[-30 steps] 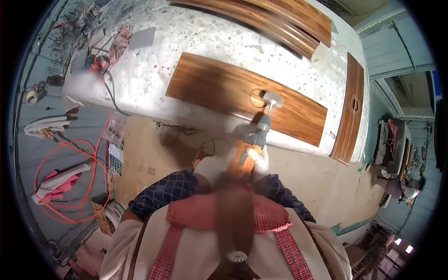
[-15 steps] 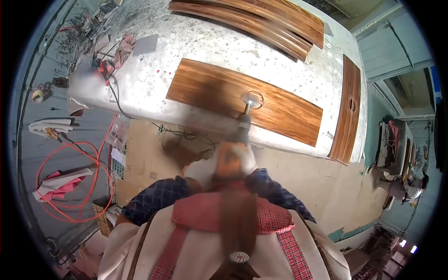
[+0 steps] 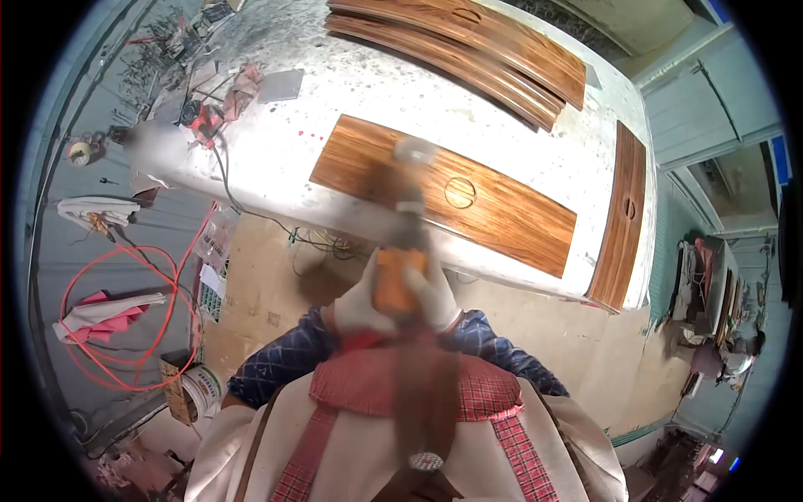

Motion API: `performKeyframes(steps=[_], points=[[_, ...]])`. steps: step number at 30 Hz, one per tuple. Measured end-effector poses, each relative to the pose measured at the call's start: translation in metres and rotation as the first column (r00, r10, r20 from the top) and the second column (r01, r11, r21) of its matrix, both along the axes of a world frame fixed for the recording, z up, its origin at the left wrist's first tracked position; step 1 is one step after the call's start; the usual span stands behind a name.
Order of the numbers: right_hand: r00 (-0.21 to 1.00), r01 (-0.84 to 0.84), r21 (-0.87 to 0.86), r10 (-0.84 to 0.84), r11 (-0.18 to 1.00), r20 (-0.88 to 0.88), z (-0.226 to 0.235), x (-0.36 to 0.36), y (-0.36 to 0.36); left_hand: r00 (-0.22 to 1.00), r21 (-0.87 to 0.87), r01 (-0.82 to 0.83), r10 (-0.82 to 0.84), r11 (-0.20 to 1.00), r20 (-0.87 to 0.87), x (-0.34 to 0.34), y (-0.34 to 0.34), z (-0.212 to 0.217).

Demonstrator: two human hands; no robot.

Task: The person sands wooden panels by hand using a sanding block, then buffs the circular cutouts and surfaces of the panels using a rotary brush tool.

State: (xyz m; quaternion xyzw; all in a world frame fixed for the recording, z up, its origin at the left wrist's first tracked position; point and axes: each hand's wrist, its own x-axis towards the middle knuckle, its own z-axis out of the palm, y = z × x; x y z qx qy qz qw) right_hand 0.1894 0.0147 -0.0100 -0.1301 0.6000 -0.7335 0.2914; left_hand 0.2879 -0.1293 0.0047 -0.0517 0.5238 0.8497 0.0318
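Both my hands wear pale gloves and are wrapped round an orange-and-dark power tool (image 3: pixel 401 274) in front of my chest. My left hand (image 3: pixel 355 308) grips its left side, while my right hand (image 3: pixel 438 293) closes on the right. A long nose runs forward from the tool to a pale round tip (image 3: pixel 416 151), blurred by motion. This tip appears over the far edge of a wood-grain board (image 3: pixel 519 219) lying on the white table. A round ring outline marks the board right of the tip. Whether the tip touches the board I cannot tell.
Stacked wood-grain boards (image 3: pixel 468 63) lie at the table's (image 3: pixel 284 151) far side. Another board (image 3: pixel 619 222) lies along its right end. A red tool with a dark cord (image 3: pixel 204 125) sits at the left. An orange hose (image 3: pixel 173 293) is coiled on the left, near a white bucket (image 3: pixel 201 386).
The tool's tip has moved left and away from me, off the ring outline to the board's far edge. Both hands still hold the tool.
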Motion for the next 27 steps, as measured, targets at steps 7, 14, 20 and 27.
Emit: performKeyframes(steps=[7,14,20,27], points=[[0.916,-0.334,0.082,0.344,0.939,-0.208,0.006,-0.003,-0.046,0.944,0.457,-0.317,0.232,0.831,0.233,0.027,-0.026,-0.004],[0.336,0.142,0.606,0.538,0.783,-0.773,-0.002,-0.080,-0.096,0.921,0.499,-0.376,0.256,0.781,0.293,0.086,-0.061,-0.010],[0.488,0.309,0.816,0.654,0.489,-0.577,-0.005,-0.113,-0.105,0.877,0.354,-0.464,0.366,0.812,0.312,0.120,-0.066,-0.021],[0.380,0.380,0.871,0.806,0.311,-0.453,-0.051,-0.150,-0.001,0.901,0.558,-0.398,0.198,0.728,0.386,0.129,-0.079,-0.029]])
